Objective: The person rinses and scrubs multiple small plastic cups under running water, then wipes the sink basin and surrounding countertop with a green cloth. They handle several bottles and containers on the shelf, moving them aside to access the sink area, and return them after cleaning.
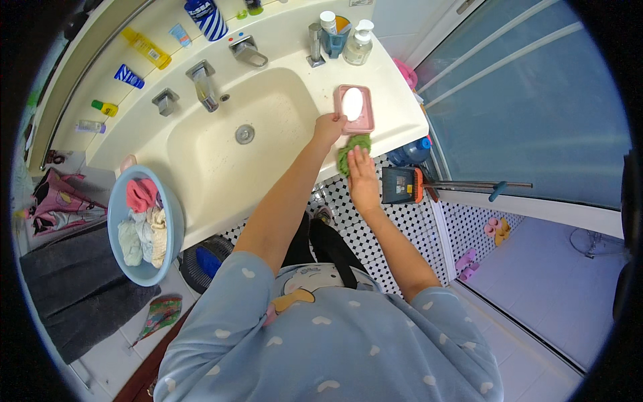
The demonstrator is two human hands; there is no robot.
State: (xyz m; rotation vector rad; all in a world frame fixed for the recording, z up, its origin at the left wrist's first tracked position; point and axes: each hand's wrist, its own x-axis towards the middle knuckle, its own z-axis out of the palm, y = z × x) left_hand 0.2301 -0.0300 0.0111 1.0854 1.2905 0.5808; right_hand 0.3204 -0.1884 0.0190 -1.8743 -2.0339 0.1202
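Note:
With its fingers at the left rim of a pink soap dish (371,108), my left hand (329,129) grips the dish, which holds a white oval bar of soap (352,104). My right hand (362,176) lies with extended fingers on a green cloth (346,157) at the front edge of the washbasin counter, just below the dish. To the left is the cream sink basin (271,115) with its metal drain (244,134) and chrome faucet (203,88). What lies under my right palm is hidden.
A blue tub (176,241) of cloths stands at the counter's left end. A pump bottle (357,50) and a blue cup (334,45) stand behind the dish. Bottles and tubes line the back ledge. A dustpan (399,185) is on the floor at right.

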